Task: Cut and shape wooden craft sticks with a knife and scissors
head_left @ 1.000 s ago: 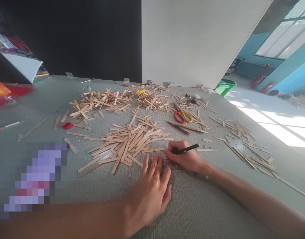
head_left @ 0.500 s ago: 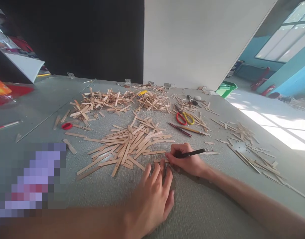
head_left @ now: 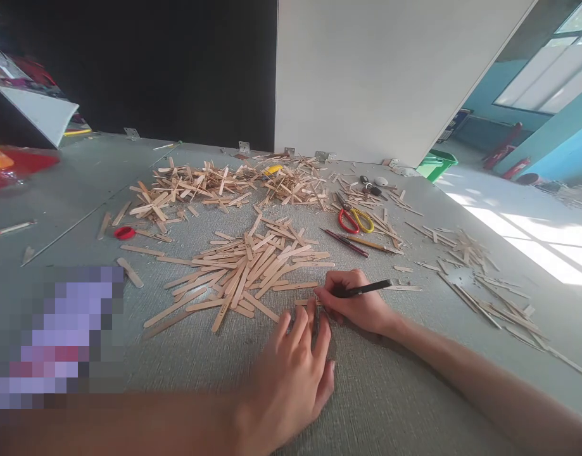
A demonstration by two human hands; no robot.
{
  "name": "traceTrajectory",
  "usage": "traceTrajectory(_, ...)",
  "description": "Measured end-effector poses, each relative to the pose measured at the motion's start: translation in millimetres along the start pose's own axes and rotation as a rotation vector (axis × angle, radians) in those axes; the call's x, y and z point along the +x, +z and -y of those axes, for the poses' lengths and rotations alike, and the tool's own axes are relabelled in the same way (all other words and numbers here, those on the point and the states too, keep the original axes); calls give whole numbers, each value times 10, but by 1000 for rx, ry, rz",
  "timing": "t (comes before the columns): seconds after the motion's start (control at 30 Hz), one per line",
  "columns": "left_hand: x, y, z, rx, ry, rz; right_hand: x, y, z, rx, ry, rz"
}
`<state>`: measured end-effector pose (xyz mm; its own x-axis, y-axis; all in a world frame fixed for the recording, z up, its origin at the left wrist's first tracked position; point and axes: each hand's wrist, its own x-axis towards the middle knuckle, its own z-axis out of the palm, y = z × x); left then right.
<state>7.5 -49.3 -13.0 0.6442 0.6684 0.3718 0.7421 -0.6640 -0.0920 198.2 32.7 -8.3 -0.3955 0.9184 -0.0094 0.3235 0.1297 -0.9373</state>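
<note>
Black pen (head_left: 369, 288) pinched in your right hand (head_left: 360, 306); your left hand (head_left: 293, 373), fingers spread, has drawn back, baring more stick (head_left: 301, 303).

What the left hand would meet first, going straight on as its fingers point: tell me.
Most likely the wooden stick that the left hand seems to touch with its fingertips. Past that lies another stick by the pile; finger height is hard to judge.

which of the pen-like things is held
The slim black pen in the right hand; the slender dark-red one and yellow-brown one lie on the grey table.
</note>
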Motion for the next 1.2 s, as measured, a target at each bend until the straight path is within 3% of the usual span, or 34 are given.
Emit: traceTrajectory(1.2, 1, -1, -46, 82, 61, -66, 1, 10, 21, -1, 6, -21)
